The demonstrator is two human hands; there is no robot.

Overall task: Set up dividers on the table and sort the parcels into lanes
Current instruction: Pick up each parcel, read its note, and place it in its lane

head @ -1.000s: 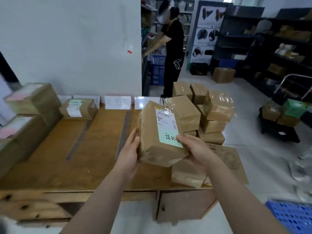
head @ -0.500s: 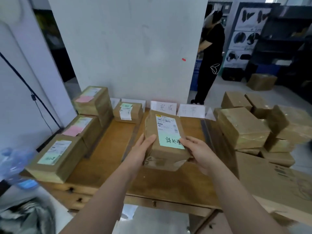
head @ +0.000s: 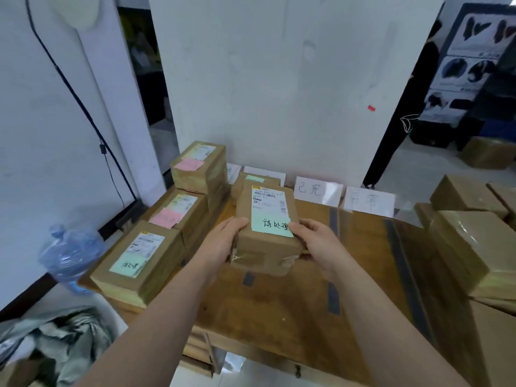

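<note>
Gripping the parcel (head: pixel 267 247), left hand (head: pixel 220 243) and right hand (head: pixel 319 244) cover its lower side edges.

Head camera: looks forward-down, close over table (head: pixel 279 317).

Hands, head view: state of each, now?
Left hand: holding the parcel, left side.
Right hand: holding the same parcel, right side.

Both arms were stretched forward, fingers curled.
The left hand (head: pixel 223 241) gripped the left side of the brown cardboard parcel with a green label (head: pixel 266 247); the right hand (head: pixel 318 245) gripped its right side.
</note>
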